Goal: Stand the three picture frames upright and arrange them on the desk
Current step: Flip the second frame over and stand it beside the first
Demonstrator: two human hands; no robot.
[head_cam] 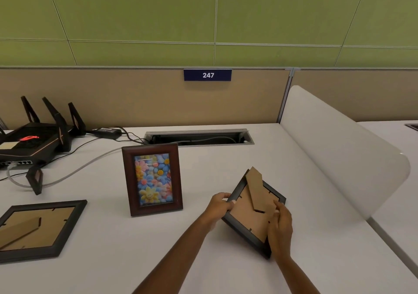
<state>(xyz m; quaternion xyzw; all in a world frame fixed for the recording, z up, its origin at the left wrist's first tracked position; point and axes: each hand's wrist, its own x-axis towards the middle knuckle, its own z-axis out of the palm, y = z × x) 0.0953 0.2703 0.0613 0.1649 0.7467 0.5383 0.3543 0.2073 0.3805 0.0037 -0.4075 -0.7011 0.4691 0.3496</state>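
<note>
Hands both gripped the dark-rimmed picture frame with cardboard back [251, 216], back-side up, tilted corner-down on the white table [226, 162]. Left hand [220, 205] held its left edge, right hand [280, 226] its right; long axis ran diagonally, w/ brown cardboard easel leg [254, 188] pointing away.

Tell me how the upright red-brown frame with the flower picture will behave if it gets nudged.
The red-brown frame stands tall and narrow on the desk, leaning back slightly, so a push from the front would probably tip it backward. Its prop is hidden, so how steady it is can't be judged. Its glossy front suggests glazing, so it is likely fragile if it falls.
</note>
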